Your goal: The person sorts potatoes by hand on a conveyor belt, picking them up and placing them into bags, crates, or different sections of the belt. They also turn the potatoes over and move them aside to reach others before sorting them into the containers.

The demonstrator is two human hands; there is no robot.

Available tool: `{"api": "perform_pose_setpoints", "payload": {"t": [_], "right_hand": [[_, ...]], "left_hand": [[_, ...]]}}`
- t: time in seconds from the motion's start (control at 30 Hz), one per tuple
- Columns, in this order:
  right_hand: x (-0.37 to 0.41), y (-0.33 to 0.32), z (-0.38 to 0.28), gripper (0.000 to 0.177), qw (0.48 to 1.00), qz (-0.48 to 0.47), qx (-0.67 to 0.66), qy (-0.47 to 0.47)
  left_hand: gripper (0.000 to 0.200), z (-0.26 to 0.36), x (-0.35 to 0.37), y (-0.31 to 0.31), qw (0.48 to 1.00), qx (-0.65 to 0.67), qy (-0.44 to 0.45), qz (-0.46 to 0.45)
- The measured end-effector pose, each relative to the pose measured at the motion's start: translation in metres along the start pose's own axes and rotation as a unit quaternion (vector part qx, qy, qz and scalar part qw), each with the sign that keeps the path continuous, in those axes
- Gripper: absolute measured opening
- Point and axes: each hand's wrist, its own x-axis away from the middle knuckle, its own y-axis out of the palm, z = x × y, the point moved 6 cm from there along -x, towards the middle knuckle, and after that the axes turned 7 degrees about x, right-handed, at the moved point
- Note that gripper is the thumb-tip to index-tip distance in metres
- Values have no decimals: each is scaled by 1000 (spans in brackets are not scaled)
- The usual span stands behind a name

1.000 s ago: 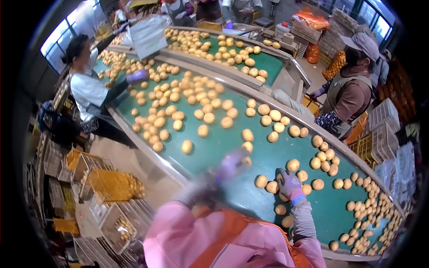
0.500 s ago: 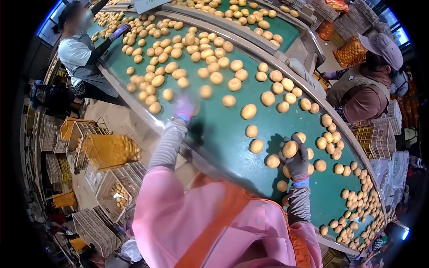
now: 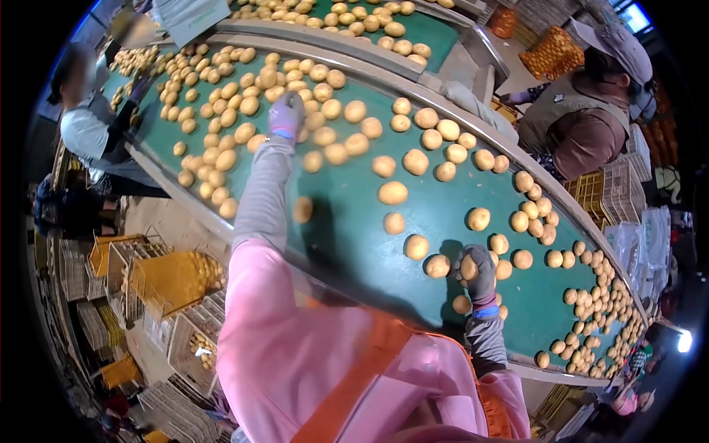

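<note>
Many potatoes lie spread over a green conveyor belt. My left hand, in a light purple glove, reaches far across the belt to a cluster of potatoes; its fingers are over or against them, and whether it grips one is unclear. My right hand, in a dark grey glove, is nearer my body with its fingers curled round a potato. Other potatoes lie close beside that hand. Grey sleeves cover both my forearms.
A co-worker at the left reaches onto the belt. Another person in a cap stands beyond the far rail. Crates and a yellow mesh sack stand on the floor at left. A second belt runs behind.
My left hand has moved forward across the belt to the potato cluster. My right hand still holds a potato, now slightly lower against the belt. The view has shifted.
</note>
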Motion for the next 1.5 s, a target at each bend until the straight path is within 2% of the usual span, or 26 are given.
{"api": "perform_pose_setpoints", "payload": {"t": [0.13,0.2,0.27,0.37,0.47,0.53,0.6,0.67,0.7,0.73,0.8,0.83,0.9,0.93,0.97,1.0,1.07,1.1,1.17,1.23,1.27,1.3,1.33,1.4,1.47,1.5], "right_hand": [[18,-5,3,31,995,98,-26,-10],[23,-3,-2,25,995,99,-9,-17],[30,-2,-14,23,981,114,156,-29],[28,1,-4,21,980,132,149,27],[19,8,4,19,975,143,164,39],[9,21,-6,17,947,128,294,-13],[-6,33,-20,15,919,114,371,-73],[-17,55,-44,16,864,59,462,-194],[-23,59,-49,23,833,63,482,-264],[-28,63,-52,23,834,64,481,-263],[-35,67,-58,29,880,119,410,-206],[-40,71,-60,29,881,124,410,-203],[-50,80,-58,38,961,69,204,-172],[-48,86,-61,38,961,73,204,-173],[-51,95,-53,42,997,25,-3,-75],[-52,108,-44,47,977,-27,-210,25],[-60,106,-33,52,988,-47,-150,-11],[-60,98,-21,50,988,-16,-151,23],[-59,81,-3,43,985,51,-153,55],[-57,60,-1,43,988,60,-136,43],[-56,47,0,46,990,64,-118,35],[-60,37,7,54,991,55,-113,53],[-60,33,-4,54,991,60,-114,45],[-57,21,-34,56,993,96,-70,-5],[-70,4,-54,56,987,120,43,-94],[-78,-3,-69,49,973,129,127,-146]], "left_hand": [[48,-5,-46,47,996,-52,-17,-76],[51,15,-54,75,966,-206,32,-153],[61,0,-57,119,900,-367,-15,-233],[63,20,-48,122,892,-386,-27,-235],[75,61,-4,108,894,-340,-4,-292],[74,52,18,116,939,-163,-13,-302],[77,58,46,115,952,43,29,-302],[82,64,80,111,927,205,-14,-314],[82,78,97,101,927,202,-14,-315],[87,104,114,88,912,233,-16,-336],[92,128,147,79,894,264,-18,-363],[90,139,162,77,891,266,27,-368],[88,149,188,78,879,249,106,-393],[86,146,204,84,871,228,140,-413],[76,155,228,79,883,196,225,-364],[63,166,248,78,847,298,149,-415],[54,186,267,77,795,269,200,-506],[54,177,265,81,793,269,204,-508],[50,133,232,83,879,136,257,-378],[41,105,171,73,944,88,224,-225],[31,94,146,61,978,48,93,-179],[28,90,128,46,986,-29,145,-78],[31,55,114,49,948,-129,291,19],[36,47,123,64,916,-250,313,-14],[48,68,145,76,919,-308,193,-154],[48,82,162,80,913,-308,228,-144]]}}
